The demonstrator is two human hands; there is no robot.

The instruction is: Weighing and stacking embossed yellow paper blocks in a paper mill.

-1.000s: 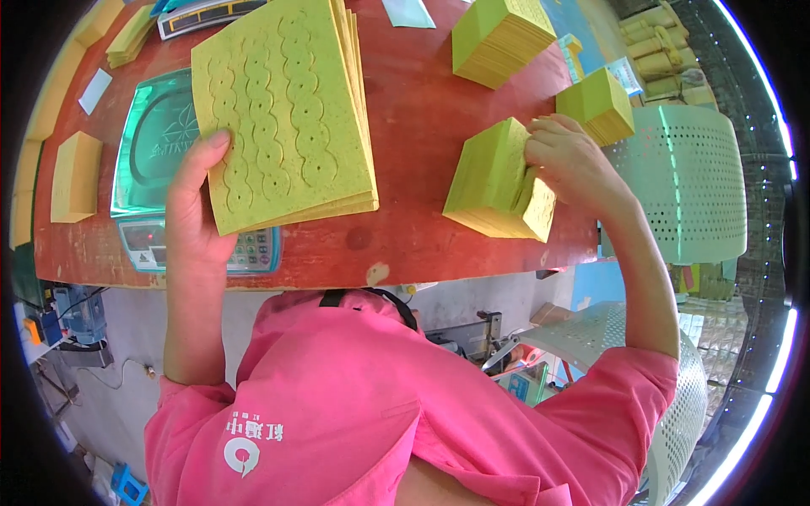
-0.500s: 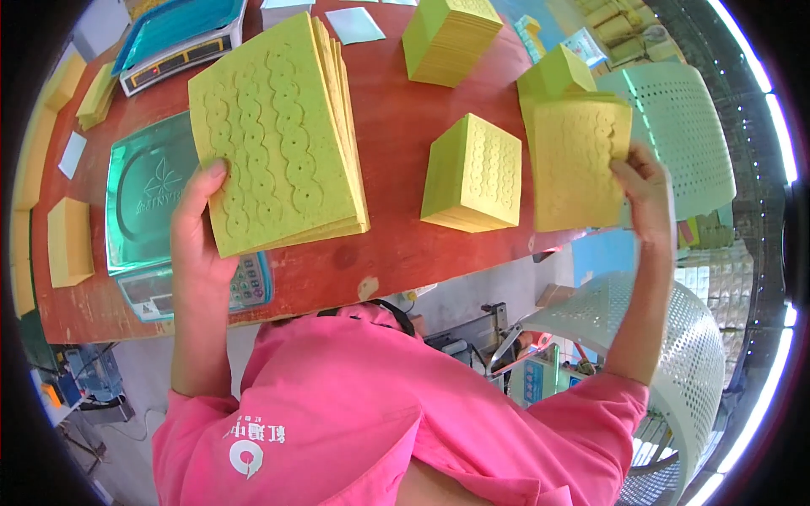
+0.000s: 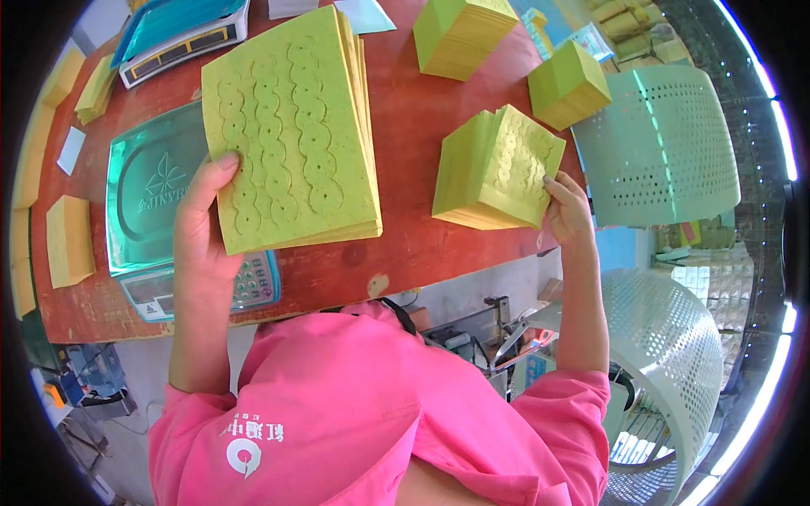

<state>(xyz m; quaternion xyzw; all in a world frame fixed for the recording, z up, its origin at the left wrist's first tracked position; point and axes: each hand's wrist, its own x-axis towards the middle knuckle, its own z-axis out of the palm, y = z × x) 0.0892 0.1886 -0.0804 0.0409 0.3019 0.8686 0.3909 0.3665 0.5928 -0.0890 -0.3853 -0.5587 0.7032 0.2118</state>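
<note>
My left hand (image 3: pixel 207 215) is closed on a thick stack of yellow sheets (image 3: pixel 291 143), tilted upright with its thumb on the face. Rows of scalloped round impressions with small holes mark the front sheet. My right hand (image 3: pixel 569 209) pinches the right edge of a single yellow sheet (image 3: pixel 525 164) with the same impressions. That sheet lies at the front face of a yellow block of stacked sheets (image 3: pixel 462 173) on the red table (image 3: pixel 396 160). Whether the sheet fully touches the block, I cannot tell.
Two more yellow stacks (image 3: pixel 464 38) (image 3: pixel 569 84) stand farther back. At left is a scale with a green pan (image 3: pixel 156 185), with another scale (image 3: pixel 181 38) behind it. A perforated pale green chair back (image 3: pixel 666 143) stands right of the table.
My right hand has moved left with the sheet, from the right end of the table to the front of the block. My left hand still holds its stack, shifted slightly.
</note>
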